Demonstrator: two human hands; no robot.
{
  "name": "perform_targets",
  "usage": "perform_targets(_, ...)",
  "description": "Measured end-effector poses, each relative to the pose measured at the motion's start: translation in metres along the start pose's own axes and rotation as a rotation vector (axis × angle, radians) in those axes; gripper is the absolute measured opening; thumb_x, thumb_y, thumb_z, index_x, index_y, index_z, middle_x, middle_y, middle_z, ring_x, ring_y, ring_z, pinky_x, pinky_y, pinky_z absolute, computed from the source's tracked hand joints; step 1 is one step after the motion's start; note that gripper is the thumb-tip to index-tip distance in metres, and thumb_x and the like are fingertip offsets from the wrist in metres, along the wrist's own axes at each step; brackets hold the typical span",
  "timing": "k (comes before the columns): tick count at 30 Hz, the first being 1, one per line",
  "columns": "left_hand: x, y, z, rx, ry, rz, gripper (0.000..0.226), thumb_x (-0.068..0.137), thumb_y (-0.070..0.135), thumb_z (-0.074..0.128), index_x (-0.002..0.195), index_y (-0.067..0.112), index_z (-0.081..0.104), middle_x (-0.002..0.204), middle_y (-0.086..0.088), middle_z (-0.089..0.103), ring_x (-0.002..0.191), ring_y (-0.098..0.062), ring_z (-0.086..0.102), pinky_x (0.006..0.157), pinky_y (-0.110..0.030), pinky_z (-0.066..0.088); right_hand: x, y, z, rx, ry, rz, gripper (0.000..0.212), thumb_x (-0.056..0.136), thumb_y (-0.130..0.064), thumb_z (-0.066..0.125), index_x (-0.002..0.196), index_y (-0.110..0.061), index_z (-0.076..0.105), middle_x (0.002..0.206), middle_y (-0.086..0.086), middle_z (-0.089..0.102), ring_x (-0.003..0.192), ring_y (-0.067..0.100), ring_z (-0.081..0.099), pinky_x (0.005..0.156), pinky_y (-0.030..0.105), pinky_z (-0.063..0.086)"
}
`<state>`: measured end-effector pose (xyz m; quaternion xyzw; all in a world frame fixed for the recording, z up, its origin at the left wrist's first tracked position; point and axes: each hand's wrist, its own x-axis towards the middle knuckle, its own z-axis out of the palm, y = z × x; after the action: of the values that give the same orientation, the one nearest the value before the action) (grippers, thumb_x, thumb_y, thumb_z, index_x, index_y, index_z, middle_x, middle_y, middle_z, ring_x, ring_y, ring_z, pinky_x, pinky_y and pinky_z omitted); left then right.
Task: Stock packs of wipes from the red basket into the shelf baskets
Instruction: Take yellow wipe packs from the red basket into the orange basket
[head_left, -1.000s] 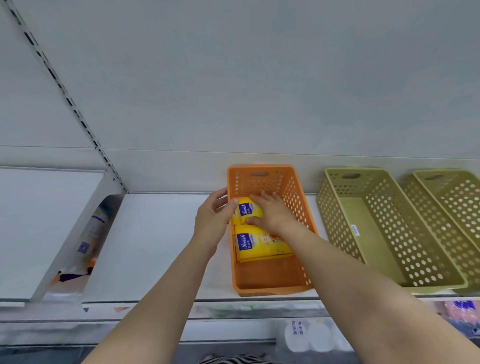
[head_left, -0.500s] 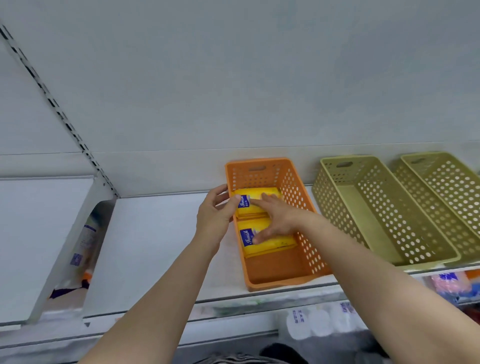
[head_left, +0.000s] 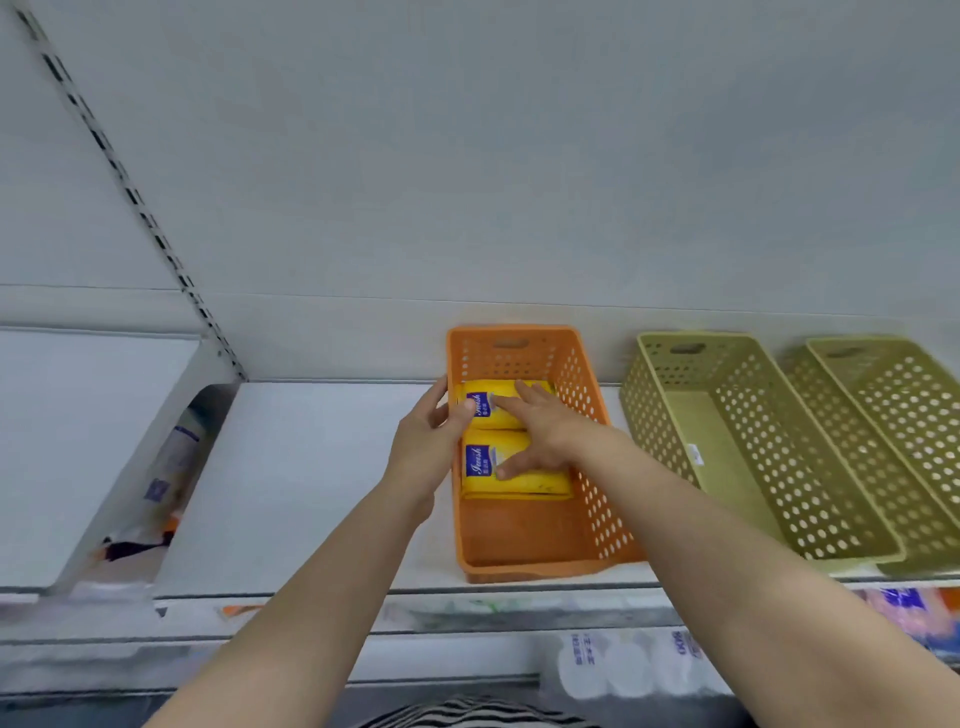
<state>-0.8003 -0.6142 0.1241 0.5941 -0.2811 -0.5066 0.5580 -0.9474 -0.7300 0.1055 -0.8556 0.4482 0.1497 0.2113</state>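
I see an orange basket (head_left: 524, 551) standing on the white shelf (head_left: 311, 467), its far end against the back wall. Two yellow packs lie flat inside it, in the far half, one behind the other and touching: the far pack (head_left: 485, 408) near the basket's back wall, the near pack (head_left: 511, 475) just in front of it. Both show a blue label at their left end. The near half of the basket floor is bare. My right hand (head_left: 545, 431) lies spread over both packs with straight fingers, fingertips on the far pack's label end and the thumb resting on the near pack; it presses rather than grasps. My left hand (head_left: 428, 441) is at the basket's left wall, fingers outside the rim and loosely extended, thumb reaching over the rim to touch the left end of the far pack; I cannot tell if it truly grips the wall. To the right on the same shelf stand two green baskets, the nearer one (head_left: 737, 447) just beside the orange basket, with a small white tag inside, the further one (head_left: 893, 415) touching or overlapping it at the right edge of view. To the left, past a slanted white divider (head_left: 135, 467), some packaged goods show, blurred. Below the shelf edge I see white rolls (head_left: 618, 665) in wrap.
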Motion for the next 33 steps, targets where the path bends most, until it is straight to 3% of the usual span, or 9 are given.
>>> perform_targets(2, -0.006, -0.002, 0.007, -0.004, 0.027, -0.027, 0.038, 0.099, 0.031, 0.058, 0.136, 0.038, 0.054, 0.116, 0.004, 0.07, 0.095, -0.014, 0.073, 0.069, -0.03, 0.062, 0.004, 0.002, 0.001, -0.069, -0.06, -0.005, 0.118, 0.07, -0.051, 0.084, 0.158, -0.035, 0.008, 0.167, 0.006, -0.005, 0.153, 0.03, -0.003, 0.124, 0.047, 0.011)
perform_targets(5, -0.009, -0.002, 0.014, 0.028, 0.082, -0.012, 0.035, 0.101, 0.032, 0.055, 0.135, 0.038, 0.056, 0.114, 0.002, 0.071, 0.093, -0.015, 0.073, 0.068, -0.03, 0.062, 0.007, 0.002, 0.001, -0.085, -0.021, -0.023, 0.116, 0.068, -0.049, 0.086, 0.158, -0.033, 0.014, 0.167, 0.008, 0.003, 0.153, 0.033, 0.005, 0.123, 0.047, 0.014)
perform_targets(10, -0.016, -0.001, 0.018, 0.061, 0.117, 0.003, 0.022, 0.101, 0.031, 0.055, 0.113, 0.049, 0.058, 0.108, 0.002, 0.073, 0.091, -0.017, 0.074, 0.078, -0.04, 0.062, 0.005, 0.005, -0.001, -0.051, -0.043, -0.068, 0.119, 0.069, -0.053, 0.084, 0.159, -0.028, 0.012, 0.167, 0.006, 0.003, 0.153, 0.03, 0.005, 0.124, 0.045, 0.014)
perform_targets(12, -0.018, 0.002, 0.02, 0.06, 0.131, -0.008, 0.022, 0.101, 0.031, 0.056, 0.114, 0.048, 0.058, 0.107, 0.001, 0.073, 0.091, -0.019, 0.074, 0.081, -0.043, 0.062, 0.003, 0.006, 0.0, -0.018, -0.013, -0.058, 0.114, 0.072, -0.05, 0.083, 0.159, -0.023, 0.014, 0.167, 0.007, 0.004, 0.153, 0.027, 0.007, 0.124, 0.041, 0.014)
perform_targets(16, -0.025, 0.002, 0.024, 0.024, 0.179, -0.024, 0.023, 0.101, 0.028, 0.057, 0.12, 0.038, 0.063, 0.106, -0.006, 0.074, 0.091, -0.024, 0.075, 0.082, -0.046, 0.061, 0.003, -0.001, 0.005, 0.214, 0.086, 0.003, 0.084, 0.094, -0.059, 0.052, 0.158, -0.017, 0.018, 0.166, 0.01, 0.006, 0.153, 0.03, 0.002, 0.124, 0.042, 0.01)
perform_targets(19, -0.034, -0.001, 0.025, 0.008, 0.188, -0.05, 0.031, 0.101, 0.033, 0.055, 0.131, 0.029, 0.061, 0.109, -0.008, 0.073, 0.09, -0.024, 0.075, 0.079, -0.043, 0.061, 0.004, -0.004, 0.007, 0.272, -0.025, 0.022, 0.069, 0.102, -0.06, 0.024, 0.158, -0.02, 0.019, 0.166, 0.012, -0.001, 0.153, 0.033, -0.007, 0.122, 0.045, 0.001)
perform_targets(26, -0.043, 0.002, 0.029, 0.082, 0.214, -0.077, 0.03, 0.104, 0.035, 0.047, 0.131, 0.03, 0.06, 0.109, -0.004, 0.074, 0.089, -0.02, 0.075, 0.067, -0.033, 0.061, 0.009, -0.003, 0.015, 0.164, -0.015, 0.012, 0.067, 0.102, -0.06, 0.022, 0.158, -0.023, 0.021, 0.167, 0.009, -0.001, 0.153, 0.032, -0.006, 0.123, 0.05, 0.004)
perform_targets(30, -0.046, 0.005, 0.033, 0.15, 0.234, -0.073, 0.032, 0.105, 0.036, 0.044, 0.133, 0.031, 0.057, 0.112, -0.004, 0.072, 0.093, -0.02, 0.073, 0.072, -0.033, 0.061, 0.005, -0.004, 0.01, 0.152, 0.011, 0.004, 0.063, 0.104, -0.054, 0.025, 0.156, -0.018, 0.028, 0.166, 0.011, 0.01, 0.152, 0.034, 0.004, 0.123, 0.046, 0.01)
perform_targets(33, -0.05, 0.01, 0.03, 0.211, 0.235, -0.078, 0.037, 0.104, 0.038, 0.047, 0.138, 0.027, 0.055, 0.118, -0.006, 0.07, 0.096, -0.02, 0.071, 0.077, -0.036, 0.06, -0.008, -0.01, -0.007, 0.106, -0.027, 0.009, 0.059, 0.104, -0.048, 0.032, 0.144, -0.007, 0.046, 0.15, 0.018, 0.043, 0.138, 0.035, 0.041, 0.112, 0.038, 0.035)
